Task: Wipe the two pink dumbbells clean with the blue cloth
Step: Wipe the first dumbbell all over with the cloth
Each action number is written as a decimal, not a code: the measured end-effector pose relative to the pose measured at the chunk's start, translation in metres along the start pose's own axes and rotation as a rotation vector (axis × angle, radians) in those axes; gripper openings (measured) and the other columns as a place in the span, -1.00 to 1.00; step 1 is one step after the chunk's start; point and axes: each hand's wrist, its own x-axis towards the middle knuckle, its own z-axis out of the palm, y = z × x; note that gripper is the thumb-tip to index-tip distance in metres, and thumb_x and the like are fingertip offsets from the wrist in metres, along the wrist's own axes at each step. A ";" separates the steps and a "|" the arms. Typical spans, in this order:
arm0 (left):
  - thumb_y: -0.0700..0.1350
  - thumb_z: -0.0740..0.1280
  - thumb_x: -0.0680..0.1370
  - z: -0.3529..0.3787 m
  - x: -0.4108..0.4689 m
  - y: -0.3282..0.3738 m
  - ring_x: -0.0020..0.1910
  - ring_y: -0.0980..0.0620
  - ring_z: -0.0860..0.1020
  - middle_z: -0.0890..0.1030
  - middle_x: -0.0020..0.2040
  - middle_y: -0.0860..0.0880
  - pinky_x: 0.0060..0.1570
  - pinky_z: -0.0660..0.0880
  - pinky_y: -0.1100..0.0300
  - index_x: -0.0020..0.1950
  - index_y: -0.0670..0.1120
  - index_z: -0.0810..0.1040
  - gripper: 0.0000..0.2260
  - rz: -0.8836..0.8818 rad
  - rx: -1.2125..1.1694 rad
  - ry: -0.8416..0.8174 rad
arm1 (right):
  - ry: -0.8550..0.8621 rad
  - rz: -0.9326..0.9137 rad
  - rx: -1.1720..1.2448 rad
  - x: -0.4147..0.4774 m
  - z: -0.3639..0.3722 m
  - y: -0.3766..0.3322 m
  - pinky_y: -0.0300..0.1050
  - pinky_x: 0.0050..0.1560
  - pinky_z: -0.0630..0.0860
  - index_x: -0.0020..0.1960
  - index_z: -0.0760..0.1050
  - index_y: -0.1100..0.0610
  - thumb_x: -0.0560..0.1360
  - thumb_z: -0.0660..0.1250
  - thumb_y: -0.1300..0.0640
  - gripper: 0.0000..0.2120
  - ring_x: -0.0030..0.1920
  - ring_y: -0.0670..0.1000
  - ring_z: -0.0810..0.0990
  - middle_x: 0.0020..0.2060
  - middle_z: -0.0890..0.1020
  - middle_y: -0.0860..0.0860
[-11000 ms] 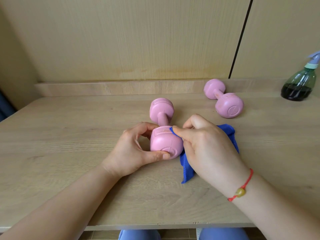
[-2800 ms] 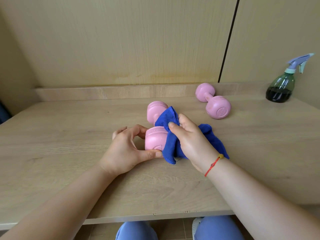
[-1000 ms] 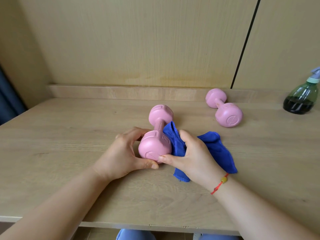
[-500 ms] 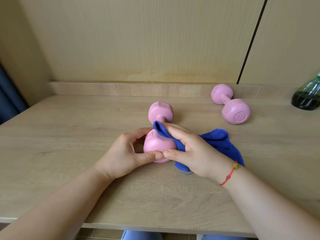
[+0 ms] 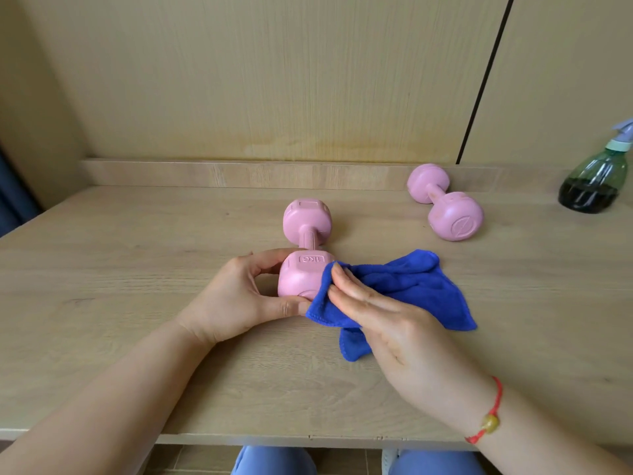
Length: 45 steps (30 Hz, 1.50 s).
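Note:
A pink dumbbell (image 5: pixel 303 262) lies in the middle of the wooden table (image 5: pixel 120 269), its handle pointing away from me. My left hand (image 5: pixel 239 299) grips its near head from the left, thumb under the front. My right hand (image 5: pixel 394 330) presses the blue cloth (image 5: pixel 411 289) against the right side of that head with straight fingers. The cloth trails off to the right on the table. The second pink dumbbell (image 5: pixel 445 207) lies apart at the back right, untouched.
A green spray bottle (image 5: pixel 596 186) with dark liquid stands at the far right edge. A raised wooden ledge (image 5: pixel 205 174) runs along the back of the table below the wall panels. My knees show under the front edge.
My right hand has slid the cloth from the top of the near head down to its right side, and its fingers have straightened. The left hand keeps its grip.

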 end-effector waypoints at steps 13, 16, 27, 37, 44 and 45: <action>0.18 0.03 0.61 -0.008 0.007 -0.020 0.04 0.34 0.55 0.68 -0.11 0.17 0.04 0.31 0.54 0.22 -0.05 0.58 -0.54 -0.069 0.076 0.395 | 0.143 0.379 0.559 0.092 -0.010 -0.010 -0.20 0.21 0.40 0.10 0.61 0.00 0.60 0.24 0.17 -0.80 0.10 -0.06 0.61 0.08 0.67 0.00; 0.17 0.03 0.61 -0.010 0.008 -0.023 -0.02 0.33 0.54 0.67 -0.16 0.14 -0.01 0.32 0.55 0.25 -0.01 0.57 -0.55 -0.096 0.087 0.459 | -0.171 0.396 0.398 0.098 -0.003 -0.013 -0.18 0.21 0.41 0.25 0.56 -0.06 0.54 0.34 -0.06 -0.71 0.09 -0.13 0.55 -0.03 0.63 -0.20; 0.25 -0.13 0.60 -0.003 0.009 -0.015 0.20 0.18 0.56 0.69 0.09 0.04 0.24 0.31 0.28 0.16 -0.06 0.64 -0.37 -0.104 -0.273 0.379 | -0.015 0.232 0.189 0.082 0.004 -0.007 -0.33 0.20 0.35 0.29 0.54 -0.13 0.32 0.58 -0.01 -0.45 0.18 -0.11 0.48 0.06 0.57 -0.08; 0.22 -0.18 0.62 -0.001 0.008 -0.015 0.15 0.13 0.58 0.70 -0.01 0.02 0.29 0.33 0.23 0.12 -0.06 0.66 -0.34 -0.064 -0.231 0.338 | 0.107 -0.086 -0.152 0.071 0.005 -0.007 -0.14 0.34 0.37 0.19 0.64 0.00 0.43 0.39 -0.10 -0.63 0.27 -0.09 0.47 0.21 0.62 -0.14; 0.26 -0.17 0.60 -0.001 0.011 -0.016 0.11 0.16 0.57 0.70 -0.07 0.04 0.22 0.32 0.28 0.09 -0.03 0.66 -0.34 -0.093 -0.192 0.413 | 0.108 0.294 0.168 0.083 -0.010 -0.016 -0.10 0.14 0.47 0.04 0.64 0.05 0.51 0.38 -0.10 -0.75 -0.02 -0.15 0.57 -0.09 0.63 -0.15; 0.26 -0.17 0.59 -0.001 0.010 -0.014 0.09 0.18 0.58 0.69 -0.08 0.06 0.19 0.32 0.31 0.10 -0.02 0.66 -0.34 -0.098 -0.185 0.411 | 0.033 0.350 0.131 0.084 -0.008 -0.015 -0.17 0.20 0.43 0.13 0.60 -0.04 0.45 0.42 -0.14 -0.70 0.07 -0.17 0.53 0.02 0.58 -0.19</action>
